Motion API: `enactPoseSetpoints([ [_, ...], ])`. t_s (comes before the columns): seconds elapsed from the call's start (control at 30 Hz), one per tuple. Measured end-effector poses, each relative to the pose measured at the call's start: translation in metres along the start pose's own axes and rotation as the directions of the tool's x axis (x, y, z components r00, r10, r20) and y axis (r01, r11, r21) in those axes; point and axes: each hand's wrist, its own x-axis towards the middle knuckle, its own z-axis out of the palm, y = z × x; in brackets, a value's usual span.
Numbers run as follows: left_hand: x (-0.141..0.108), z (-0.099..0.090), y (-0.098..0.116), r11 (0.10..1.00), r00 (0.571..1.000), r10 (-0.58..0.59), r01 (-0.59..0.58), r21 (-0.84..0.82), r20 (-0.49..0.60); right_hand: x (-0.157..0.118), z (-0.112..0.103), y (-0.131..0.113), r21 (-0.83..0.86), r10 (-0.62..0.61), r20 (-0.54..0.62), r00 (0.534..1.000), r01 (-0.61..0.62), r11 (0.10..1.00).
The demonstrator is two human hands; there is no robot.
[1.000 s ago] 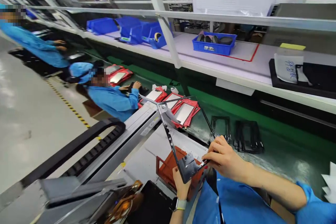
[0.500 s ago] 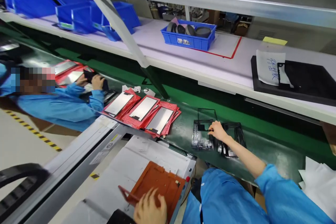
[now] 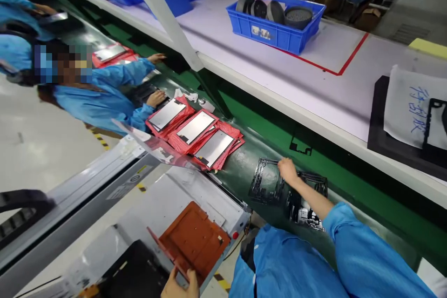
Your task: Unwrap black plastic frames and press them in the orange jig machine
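My right hand [image 3: 288, 171] is closed at the top corner of a thin black frame [image 3: 256, 188], with its fingertips partly hidden. This frame is on the green bench, and more black frames with silvery parts [image 3: 307, 214] lie under and beside my wrist. At the bottom, my left hand [image 3: 180, 285] has its thumb and a finger around the end of the raised narrow flap [image 3: 164, 247] of an orange fixture [image 3: 193, 240]. The fixture's recessed bed faces up on the white machine top.
Red-wrapped panels [image 3: 214, 146] lie on the green bench [image 3: 237, 177], left of the frames. A black plate [image 3: 134, 272] is beside my left hand. A blue bin [image 3: 265, 37] of dark round parts stands on the shelf. A co-worker [image 3: 101, 98] sits at left.
My left hand has moved from over the orange fixture down to its flap. My right hand stays at the black frames, and the piece it held over them is no longer distinct. The view has shifted.
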Motion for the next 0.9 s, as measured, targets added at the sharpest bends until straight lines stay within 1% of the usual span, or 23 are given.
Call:
enactPoseSetpoints([
  [0.07,-0.001,0.0,-0.002,0.999,0.999,-0.03,0.03,-0.017,0.01,-0.032,0.045,-0.047,0.043,-0.131,0.074,0.989,0.128,0.991],
  [0.1,-0.002,0.0,-0.002,0.999,0.999,-0.04,0.04,-0.027,0.01,-0.049,0.066,-0.066,0.06,-0.177,0.101,0.979,0.172,0.983],
  [0.13,-0.003,-0.001,-0.003,0.998,0.999,-0.046,0.046,-0.04,0.007,-0.064,0.084,-0.08,0.069,-0.202,0.113,0.973,0.195,0.978],
  [0.17,-0.004,-0.001,-0.004,0.997,0.999,-0.048,0.048,-0.056,0.003,-0.076,0.098,-0.088,0.075,-0.216,0.117,0.969,0.208,0.975],
  [0.2,-0.005,-0.002,-0.005,0.996,0.999,-0.047,0.047,-0.076,-0.003,-0.084,0.108,-0.092,0.076,-0.221,0.112,0.969,0.213,0.974],
  [0.23,-0.007,-0.002,-0.006,0.994,0.999,-0.045,0.044,-0.097,-0.01,-0.089,0.114,-0.091,0.075,-0.221,0.1,0.97,0.214,0.974],
  [0.3,-0.01,-0.003,-0.008,0.989,0.999,-0.043,0.038,-0.142,-0.031,-0.09,0.117,-0.082,0.075,-0.229,0.072,0.971,0.224,0.972],
  [0.37,-0.014,-0.003,-0.01,0.982,0.998,-0.039,0.029,-0.189,-0.054,-0.088,0.112,-0.073,0.079,-0.266,0.047,0.963,0.262,0.962],
  [0.43,-0.017,-0.004,-0.013,0.971,0.997,-0.028,0.01,-0.238,-0.073,-0.091,0.106,-0.075,0.089,-0.343,0.031,0.939,0.339,0.937],
  [0.5,-0.021,-0.006,-0.016,0.96,0.995,-0.008,-0.019,-0.28,-0.097,-0.103,0.105,-0.093,0.099,-0.46,0.025,0.888,0.455,0.885],
  [0.53,-0.022,-0.008,-0.018,0.954,0.994,0.001,-0.035,-0.297,-0.112,-0.111,0.107,-0.109,0.103,-0.528,0.029,0.849,0.523,0.846],
  [0.6,-0.027,-0.011,-0.023,0.943,0.989,0.019,-0.067,-0.326,-0.148,-0.13,0.117,-0.149,0.105,-0.667,0.056,0.743,0.66,0.744],
  [0.67,-0.031,-0.015,-0.028,0.93,0.984,0.034,-0.096,-0.355,-0.178,-0.146,0.133,-0.197,0.099,-0.779,0.107,0.618,0.773,0.626],
  [0.7,-0.033,-0.017,-0.032,0.923,0.982,0.037,-0.105,-0.369,-0.187,-0.153,0.141,-0.221,0.092,-0.817,0.135,0.56,0.814,0.573],
  [0.73,-0.035,-0.018,-0.036,0.916,0.98,0.038,-0.112,-0.385,-0.195,-0.157,0.15,-0.243,0.082,-0.843,0.164,0.512,0.844,0.529],
  [0.77,-0.037,-0.02,-0.04,0.909,0.979,0.038,-0.117,-0.4,-0.201,-0.159,0.158,-0.262,0.07,-0.858,0.191,0.476,0.866,0.496],
  [0.8,-0.039,-0.022,-0.044,0.902,0.978,0.039,-0.122,-0.414,-0.205,-0.16,0.165,-0.278,0.054,-0.865,0.215,0.452,0.879,0.473],
  [0.83,-0.04,-0.024,-0.049,0.895,0.978,0.042,-0.128,-0.428,-0.207,-0.159,0.171,-0.29,0.037,-0.866,0.236,0.44,0.887,0.46],
  [0.9,-0.042,-0.029,-0.058,0.882,0.977,0.052,-0.142,-0.45,-0.207,-0.157,0.18,-0.303,0.001,-0.858,0.264,0.442,0.889,0.458],
])
